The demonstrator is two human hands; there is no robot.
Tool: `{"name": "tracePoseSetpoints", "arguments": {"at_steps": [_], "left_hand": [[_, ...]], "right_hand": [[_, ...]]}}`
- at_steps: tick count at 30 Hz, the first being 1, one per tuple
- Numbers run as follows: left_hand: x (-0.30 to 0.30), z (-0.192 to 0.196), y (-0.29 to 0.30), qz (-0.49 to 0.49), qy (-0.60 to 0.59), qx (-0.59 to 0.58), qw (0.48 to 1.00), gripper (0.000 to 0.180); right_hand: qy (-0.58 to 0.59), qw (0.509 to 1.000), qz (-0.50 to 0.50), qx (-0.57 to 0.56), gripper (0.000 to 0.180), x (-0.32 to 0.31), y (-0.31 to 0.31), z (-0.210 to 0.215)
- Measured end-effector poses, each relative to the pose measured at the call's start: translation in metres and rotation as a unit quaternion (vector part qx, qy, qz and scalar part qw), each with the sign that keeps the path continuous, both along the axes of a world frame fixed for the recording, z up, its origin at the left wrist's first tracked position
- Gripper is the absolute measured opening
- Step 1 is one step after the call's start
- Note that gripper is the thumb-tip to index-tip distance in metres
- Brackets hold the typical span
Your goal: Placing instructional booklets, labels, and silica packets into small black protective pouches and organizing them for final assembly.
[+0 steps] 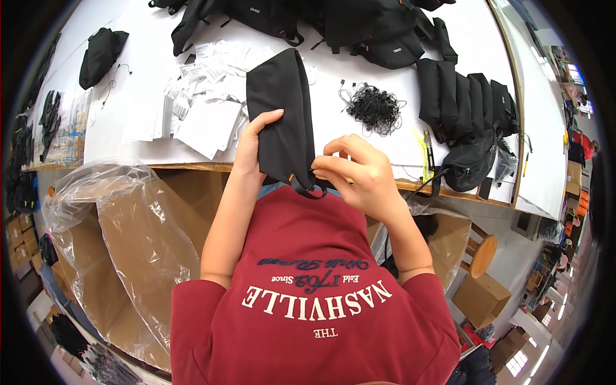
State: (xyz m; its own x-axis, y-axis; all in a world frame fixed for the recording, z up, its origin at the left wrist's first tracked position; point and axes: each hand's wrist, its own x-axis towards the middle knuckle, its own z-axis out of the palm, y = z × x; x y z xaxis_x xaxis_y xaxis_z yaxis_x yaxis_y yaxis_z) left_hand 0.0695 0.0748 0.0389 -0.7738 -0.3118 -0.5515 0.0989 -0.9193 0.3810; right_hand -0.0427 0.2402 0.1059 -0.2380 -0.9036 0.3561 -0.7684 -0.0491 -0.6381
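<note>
I hold a black fabric pouch (280, 115) upright above the table's front edge. My left hand (251, 146) is closed around its left side, with the thumb lying on the front face. At the pouch's lower right edge, my right hand (359, 172) pinches it with thumb and fingertips, close to a small orange tab (291, 178) and a black loop. Whatever fine part sits between those fingertips is too small to make out. Left of the pouch lies a heap of white printed tags (215, 80), and to its right a tangle of thin black cords (374, 109).
Black bags (378, 32) pile up at the table's far side. A row of black pouches (457, 96) stands at right, near a yellow-and-black cutter (428, 151). Single black pouch (102, 56) at far left. Below the edge, clear plastic lines a cardboard box (128, 244); a wooden stool (482, 255) stands right.
</note>
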Motion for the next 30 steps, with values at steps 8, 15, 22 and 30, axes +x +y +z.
{"name": "tracePoseSetpoints", "arguments": {"at_steps": [8, 15, 22, 30], "left_hand": [[0.003, 0.006, -0.001, 0.040, -0.016, 0.002, 0.999, 0.020], [0.017, 0.026, 0.005, 0.087, 0.000, -0.330, 0.940, 0.028], [0.023, 0.028, 0.020, 0.067, 0.003, -0.598, 0.798, 0.018], [0.029, 0.029, 0.020, -0.022, 0.014, -0.605, 0.796, 0.024]], "right_hand": [[0.014, 0.999, 0.046, -0.017, 0.014, 0.008, 0.001, 0.002], [-0.041, 0.998, -0.004, 0.054, 0.013, -0.005, 0.014, 0.006], [-0.052, 0.976, -0.148, -0.149, 0.021, -0.012, 0.004, 0.036], [-0.048, 0.916, -0.373, -0.138, 0.012, -0.067, 0.034, 0.024]]}}
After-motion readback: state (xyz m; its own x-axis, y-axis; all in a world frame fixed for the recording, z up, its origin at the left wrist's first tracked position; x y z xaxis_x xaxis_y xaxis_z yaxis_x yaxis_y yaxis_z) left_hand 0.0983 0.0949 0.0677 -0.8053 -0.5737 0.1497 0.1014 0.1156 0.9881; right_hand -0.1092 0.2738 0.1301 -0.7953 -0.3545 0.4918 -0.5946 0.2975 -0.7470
